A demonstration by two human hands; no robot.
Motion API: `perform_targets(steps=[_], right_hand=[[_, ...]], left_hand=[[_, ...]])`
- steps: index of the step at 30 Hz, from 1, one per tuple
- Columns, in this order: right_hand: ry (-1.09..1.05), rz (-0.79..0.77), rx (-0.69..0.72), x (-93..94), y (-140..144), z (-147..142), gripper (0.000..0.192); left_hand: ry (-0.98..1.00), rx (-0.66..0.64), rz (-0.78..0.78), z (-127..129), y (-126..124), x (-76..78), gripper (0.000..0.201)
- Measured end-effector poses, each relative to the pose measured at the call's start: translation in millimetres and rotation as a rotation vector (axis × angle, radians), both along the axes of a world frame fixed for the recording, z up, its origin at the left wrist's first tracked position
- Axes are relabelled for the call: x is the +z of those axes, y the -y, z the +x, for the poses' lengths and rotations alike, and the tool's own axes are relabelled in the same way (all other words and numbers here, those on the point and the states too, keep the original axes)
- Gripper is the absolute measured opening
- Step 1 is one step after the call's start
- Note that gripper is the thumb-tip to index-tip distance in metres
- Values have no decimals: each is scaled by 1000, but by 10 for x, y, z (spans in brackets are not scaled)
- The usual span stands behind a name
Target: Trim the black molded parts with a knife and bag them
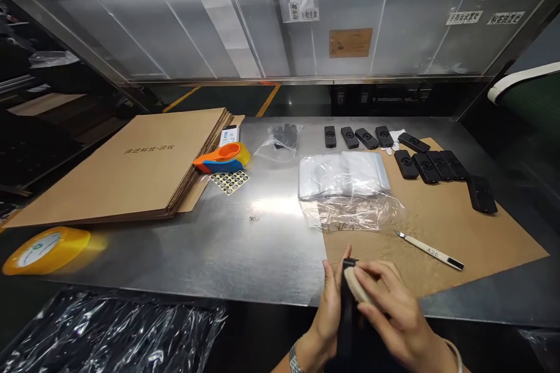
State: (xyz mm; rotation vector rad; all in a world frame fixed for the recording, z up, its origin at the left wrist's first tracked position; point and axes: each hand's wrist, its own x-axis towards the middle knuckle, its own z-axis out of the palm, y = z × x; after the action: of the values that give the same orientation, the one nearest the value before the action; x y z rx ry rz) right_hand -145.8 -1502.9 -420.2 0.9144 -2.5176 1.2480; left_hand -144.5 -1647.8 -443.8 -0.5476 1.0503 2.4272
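At the table's front edge, my left hand [328, 310] is closed around a small black device [349, 263] held on edge. A pale beige curved piece [355, 284], perhaps a pad or folded cloth, is pinched in the fingers of my right hand [396, 309] and pressed against the device's side. My fingers hide much of both. Nearest beyond my hands lies a pen-shaped craft knife [429, 249] marked A26. Several similar black devices [426, 166] lie at the back right on a brown cardboard sheet [475, 239] and the metal table.
Clear plastic bags [343, 176] lie stacked mid-table. A small bag [280, 143] holds something black. At left are flat cardboard boxes [126, 157], an orange-and-blue tape dispenser [225, 158], a sticker sheet [230, 182] and a yellow tape roll [44, 250]. Black plastic-wrapped goods [109, 332] sit below.
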Motion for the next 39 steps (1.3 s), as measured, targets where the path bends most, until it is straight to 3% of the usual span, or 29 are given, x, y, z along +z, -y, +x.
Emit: perform_targets(steps=[2, 4, 8, 15, 20, 22, 25, 27, 29, 34, 37, 39], right_hand=[[-86, 101, 20, 51, 145, -4, 49], [-138, 133, 50, 29, 238, 39, 48], [-221, 22, 118, -106, 239, 171, 48], [-268, -51, -40, -445, 143, 373, 41], [-412, 5, -11, -700, 15, 400, 40], [-387, 53, -92, -784, -112, 301, 44], [-260, 185, -262, -910, -316, 48, 44], [-189, 271, -359, -988, -430, -143, 38], [-141, 349, -392, -1049, -530, -311, 36], [-139, 488, -542, -1102, -857, -547, 34], [-126, 627, -674, -1097, -1076, -595, 31], [-97, 728, -691, -1098, -1183, -610, 27]], left_hand=[[20, 29, 4, 5, -16, -17, 55], [122, 54, 113, -23, -10, -8, 55], [342, 58, 358, -118, 23, 33, 58], [360, 178, 505, -208, 54, 2, 26], [452, 82, 662, -239, 111, -5, 47], [431, 87, 623, -261, 154, 28, 48], [336, 117, 465, -269, 181, 63, 33], [303, 91, 358, -247, 161, 45, 23], [302, 59, 291, -214, 123, -4, 26], [322, 113, 299, -144, 69, -97, 18], [296, 100, 340, -122, 75, -74, 25], [277, 75, 377, -125, 78, -48, 24]])
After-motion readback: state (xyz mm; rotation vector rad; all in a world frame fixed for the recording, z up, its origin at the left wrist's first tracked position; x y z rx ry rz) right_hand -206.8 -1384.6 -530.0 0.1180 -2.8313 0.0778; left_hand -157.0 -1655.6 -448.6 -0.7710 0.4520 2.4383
